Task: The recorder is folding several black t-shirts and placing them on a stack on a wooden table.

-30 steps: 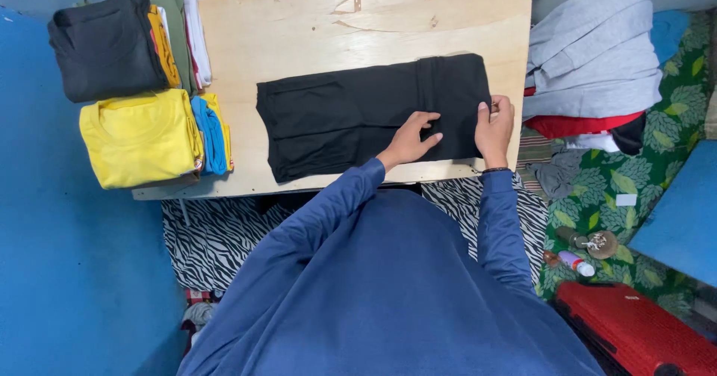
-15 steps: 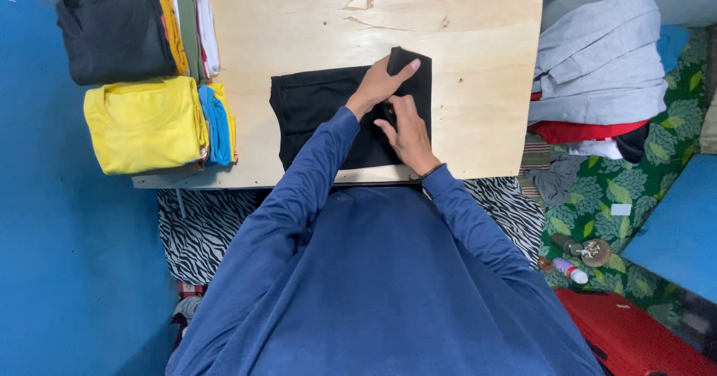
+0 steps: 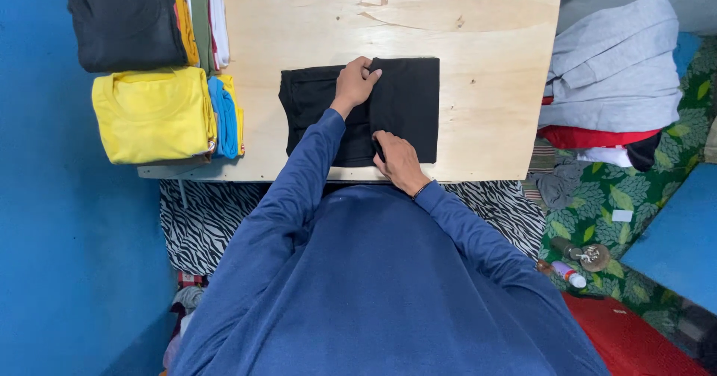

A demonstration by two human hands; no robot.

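Note:
A black garment (image 3: 407, 107) lies folded into a compact rectangle in the middle of a pale wooden board (image 3: 485, 62). My left hand (image 3: 355, 83) curls over the far end of the folded-over flap's edge, fingers closed on the cloth. My right hand (image 3: 396, 159) pinches the same edge at the near side of the garment, close to the board's front edge. Both of my sleeves are dark blue.
Folded shirts are stacked at the board's left end: a black one (image 3: 123, 21), a yellow one (image 3: 149, 115) and a blue one (image 3: 222, 118). A grey clothes pile (image 3: 612, 62) lies to the right. A red case (image 3: 635, 339), a small bottle (image 3: 571, 274) and zebra-print cloth (image 3: 202, 219) are below.
The garment's right part has been folded over to the left, so it is now shorter. Both hands moved from its right end to the new flap's edge.

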